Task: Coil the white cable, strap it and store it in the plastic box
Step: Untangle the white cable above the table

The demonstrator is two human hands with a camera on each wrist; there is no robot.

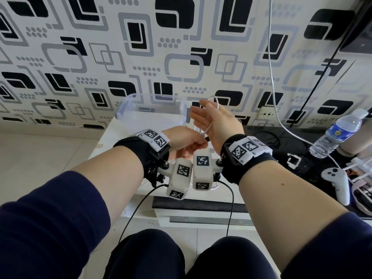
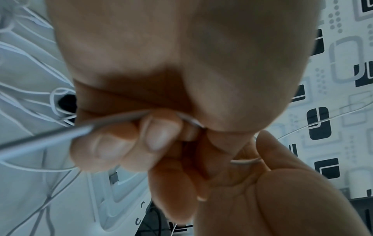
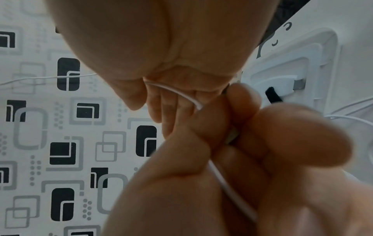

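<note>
The thin white cable (image 1: 209, 125) runs between my two hands above the white table. My left hand (image 1: 187, 141) pinches it in curled fingers, seen close in the left wrist view (image 2: 161, 132) with the cable (image 2: 90, 127) leading off left. My right hand (image 1: 211, 117) is raised with its fingers straight, and the cable (image 3: 175, 92) lies across its fingers (image 3: 161, 111) and loops behind the thumb. More loose cable loops (image 2: 30, 67) lie on the table with a black strap (image 2: 67, 102). The clear plastic box (image 1: 124, 109) stands just behind the hands.
Another white cord (image 1: 271, 57) hangs down the patterned wall to the right. A water bottle (image 1: 338, 133), a white controller (image 1: 338, 184) and dark clutter fill the right side. Tiled floor (image 1: 40, 154) lies to the left.
</note>
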